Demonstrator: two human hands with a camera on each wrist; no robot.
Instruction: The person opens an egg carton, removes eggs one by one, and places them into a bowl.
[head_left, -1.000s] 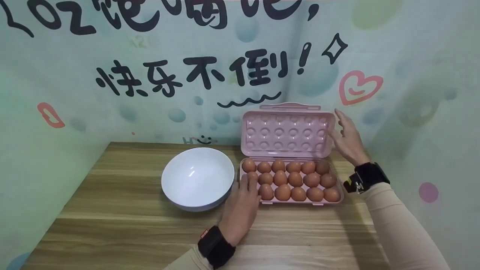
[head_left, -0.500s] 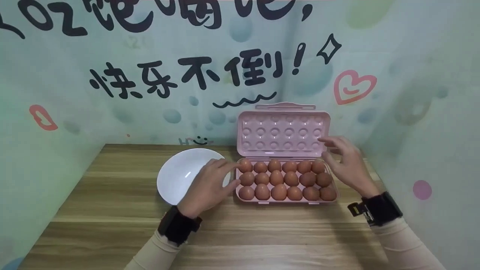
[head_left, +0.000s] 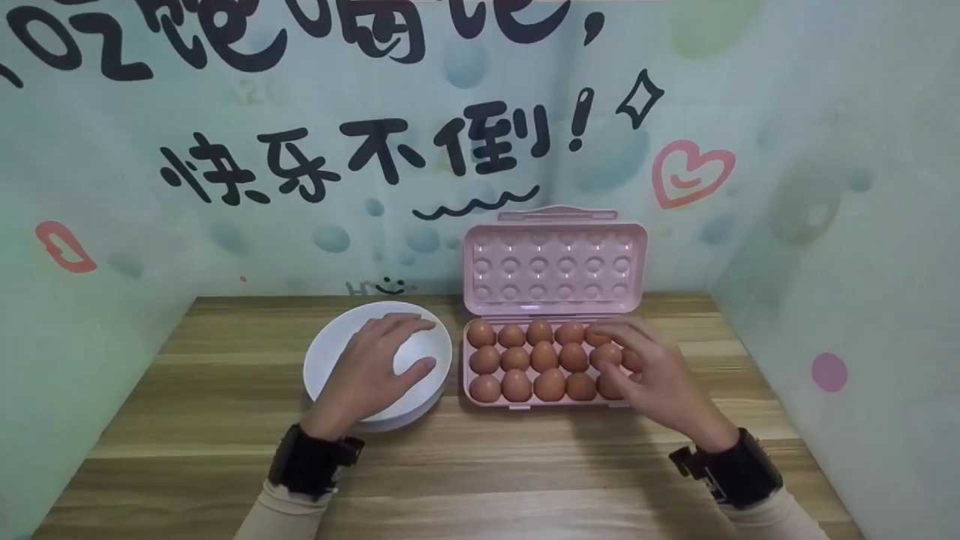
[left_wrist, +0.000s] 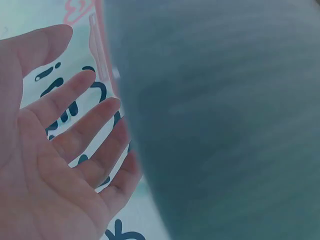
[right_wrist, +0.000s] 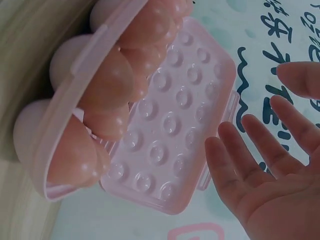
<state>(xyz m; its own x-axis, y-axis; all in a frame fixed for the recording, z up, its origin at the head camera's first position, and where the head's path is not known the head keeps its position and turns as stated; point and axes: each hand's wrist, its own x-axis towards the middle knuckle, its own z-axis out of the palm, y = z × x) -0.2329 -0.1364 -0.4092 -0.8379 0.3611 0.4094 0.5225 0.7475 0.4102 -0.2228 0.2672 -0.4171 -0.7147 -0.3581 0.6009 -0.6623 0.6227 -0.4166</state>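
A pink egg carton (head_left: 555, 266) stands with its lid raised and rows of brown eggs (head_left: 544, 357) in its base. To its left is a white bowl (head_left: 322, 364). My left hand (head_left: 360, 375) hovers over the bowl, fingers spread and slightly bent, holding nothing; its empty palm (left_wrist: 55, 175) shows in the left wrist view beside a large, blurred blue-grey surface. Above the carton's right end is my right hand (head_left: 664, 386), covering some eggs in the head view. In the right wrist view its fingers (right_wrist: 270, 150) are loose and apart, nothing between them.
Both things stand on a wooden table (head_left: 480, 480). Behind it hangs a pale green printed backdrop (head_left: 285, 247) with dark lettering, close to the lid. Side walls (head_left: 847, 247) of similar colour flank the table. Both wrists wear black bands.
My left hand has lifted from the carton's left edge and moved left over the bowl. My right hand has left the lid's right side and come down over the eggs. The view has shifted slightly.
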